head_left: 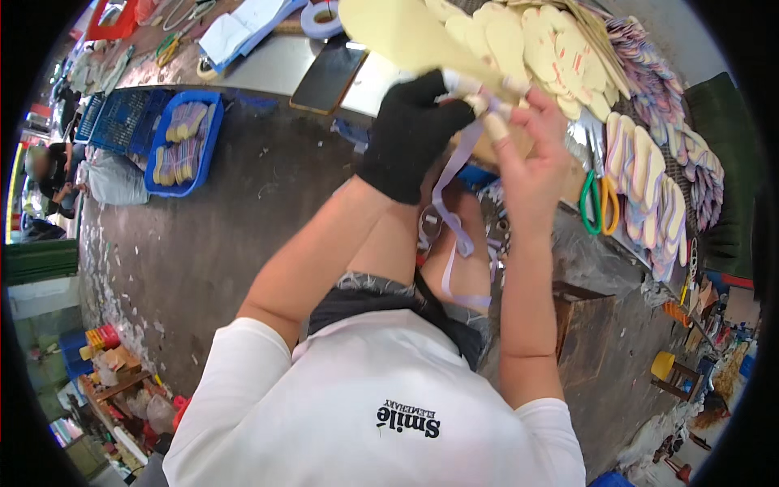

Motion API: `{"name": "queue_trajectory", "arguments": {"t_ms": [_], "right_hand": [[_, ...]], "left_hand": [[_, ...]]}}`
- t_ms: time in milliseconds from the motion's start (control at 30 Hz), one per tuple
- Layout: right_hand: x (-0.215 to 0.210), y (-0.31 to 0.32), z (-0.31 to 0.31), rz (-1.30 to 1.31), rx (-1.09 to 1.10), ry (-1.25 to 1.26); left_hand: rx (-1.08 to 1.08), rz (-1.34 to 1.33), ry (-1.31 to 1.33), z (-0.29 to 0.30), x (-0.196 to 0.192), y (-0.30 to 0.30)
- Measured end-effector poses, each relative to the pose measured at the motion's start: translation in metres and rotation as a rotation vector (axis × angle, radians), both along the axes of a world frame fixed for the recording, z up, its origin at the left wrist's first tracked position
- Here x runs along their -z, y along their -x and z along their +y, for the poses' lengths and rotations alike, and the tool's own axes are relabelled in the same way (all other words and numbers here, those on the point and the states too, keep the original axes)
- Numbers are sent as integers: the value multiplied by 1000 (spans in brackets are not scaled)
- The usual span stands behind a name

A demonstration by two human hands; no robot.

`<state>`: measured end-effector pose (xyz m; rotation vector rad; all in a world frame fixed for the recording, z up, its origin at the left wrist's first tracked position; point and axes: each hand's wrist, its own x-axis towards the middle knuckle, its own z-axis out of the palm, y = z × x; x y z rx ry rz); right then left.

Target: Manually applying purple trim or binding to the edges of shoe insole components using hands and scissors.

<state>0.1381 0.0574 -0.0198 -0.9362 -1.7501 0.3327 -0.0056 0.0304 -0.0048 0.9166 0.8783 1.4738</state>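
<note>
White shirt fills the foreground; above it, the gloved left hand (410, 134) clamps a pale yellow sole (406, 36) while the bare right hand (531, 162) pinches a lilac strap (454, 174) at its edge. Loose pinching could let the strap slip free over the crowded bench (276, 69).

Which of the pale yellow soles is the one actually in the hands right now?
The large pale yellow sole raised at top centre, pinched between the gloved left hand and bare right hand; the other soles lie stacked on the bench.
</note>
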Motion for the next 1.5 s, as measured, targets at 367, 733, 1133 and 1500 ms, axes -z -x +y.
{"name": "queue_trajectory", "arguments": {"t_ms": [367,733,1133,1500], "right_hand": [[-77,-95,-64,1000,-898,480],[-8,-28,-64,463,-346,822],[11,-45,-70,568,-64,708],[-40,-4,-60,726,-259,669]], "left_hand": [[-291,476,-330,-1,-11,52],[99,559,-232,-36,13,15],[-129,23,-16,-26,8,21],[-33,184,54,-49,0,6]]}}
